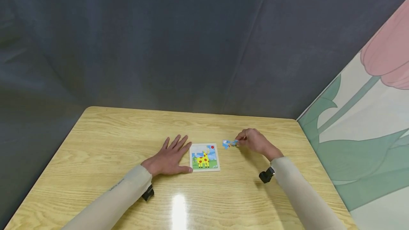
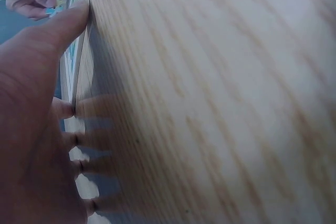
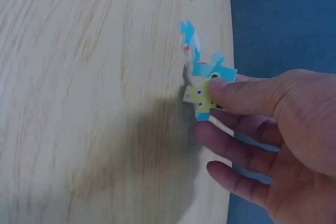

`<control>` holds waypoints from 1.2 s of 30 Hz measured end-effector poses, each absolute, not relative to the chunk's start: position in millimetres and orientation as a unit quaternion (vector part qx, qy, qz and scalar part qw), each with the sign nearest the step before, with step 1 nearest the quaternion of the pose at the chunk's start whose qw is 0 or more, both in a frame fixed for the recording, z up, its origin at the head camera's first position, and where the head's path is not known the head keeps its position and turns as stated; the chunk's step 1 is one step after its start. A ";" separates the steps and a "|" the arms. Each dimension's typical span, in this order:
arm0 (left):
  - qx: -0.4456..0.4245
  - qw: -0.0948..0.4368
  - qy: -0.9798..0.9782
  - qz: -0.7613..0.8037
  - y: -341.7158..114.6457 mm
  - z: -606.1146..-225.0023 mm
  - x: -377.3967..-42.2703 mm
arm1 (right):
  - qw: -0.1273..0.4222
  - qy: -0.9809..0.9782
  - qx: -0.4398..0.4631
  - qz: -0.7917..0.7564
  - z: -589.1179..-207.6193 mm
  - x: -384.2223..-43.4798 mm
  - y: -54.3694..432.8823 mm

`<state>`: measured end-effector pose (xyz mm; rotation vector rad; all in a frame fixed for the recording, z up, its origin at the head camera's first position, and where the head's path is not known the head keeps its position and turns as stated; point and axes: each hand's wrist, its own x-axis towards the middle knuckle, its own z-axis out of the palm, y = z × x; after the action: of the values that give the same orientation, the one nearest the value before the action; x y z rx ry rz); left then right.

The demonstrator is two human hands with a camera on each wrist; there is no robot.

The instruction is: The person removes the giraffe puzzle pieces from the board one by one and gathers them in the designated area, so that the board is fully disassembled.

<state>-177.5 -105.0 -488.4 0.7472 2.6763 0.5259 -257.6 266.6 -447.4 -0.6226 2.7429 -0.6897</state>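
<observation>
A square jigsaw puzzle tray (image 1: 204, 170) with a white border lies on the table, showing a yellow giraffe with red spots; a pale patch shows in its upper left. Flat on the table, my left hand (image 1: 167, 159) has its fingers spread, with the thumb and index fingertip at the tray's left edge. To the right of the tray, my right hand (image 1: 255, 140) pinches a blue and yellow puzzle piece (image 3: 202, 98) between thumb and fingers. That piece bears small printed eyes. Beside it a second, mostly blue puzzle piece (image 1: 225, 144) rests on the table.
The wood-grain table (image 1: 121, 134) ends at a dark curtain-like sheet (image 1: 175, 45) behind. On the right stands a wall panel (image 1: 367, 123) with a large flower print. Dark wrist cameras sit at both cuffs.
</observation>
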 end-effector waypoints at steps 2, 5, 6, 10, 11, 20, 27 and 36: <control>0.261 0.157 0.935 0.183 -105.1 -488.8 -177.7 | 0.129 0.943 -0.203 -0.228 -449.0 -257.5 269.0; 0.261 0.158 0.934 0.184 -105.2 -489.8 -177.9 | 0.128 0.946 -0.203 -0.219 -451.8 -257.7 270.8; 0.262 0.158 0.934 0.184 -105.2 -489.9 -177.8 | 0.126 0.946 -0.204 -0.217 -452.5 -258.0 270.6; 0.262 0.157 0.934 0.186 -105.6 -490.3 -177.6 | 0.106 0.950 -0.220 -0.197 -456.0 -259.8 269.5; 0.263 0.157 0.934 0.186 -105.6 -490.6 -177.6 | 0.102 0.951 -0.220 -0.192 -457.0 -260.3 269.1; 0.263 0.157 0.934 0.184 -106.0 -491.8 -178.3 | 0.076 0.960 -0.217 -0.158 -465.1 -261.1 263.2; 0.261 0.158 0.934 0.185 -106.3 -490.8 -178.3 | 0.050 0.958 -0.230 -0.165 -462.3 -254.3 250.0; 0.258 0.156 0.935 0.184 -105.3 -489.2 -177.8 | 0.051 0.939 -0.297 -0.163 -459.5 -236.6 208.3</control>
<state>-177.8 -105.3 -489.2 0.7401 2.6777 0.5276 -236.6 208.3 -459.5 -0.9038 2.8585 -0.4970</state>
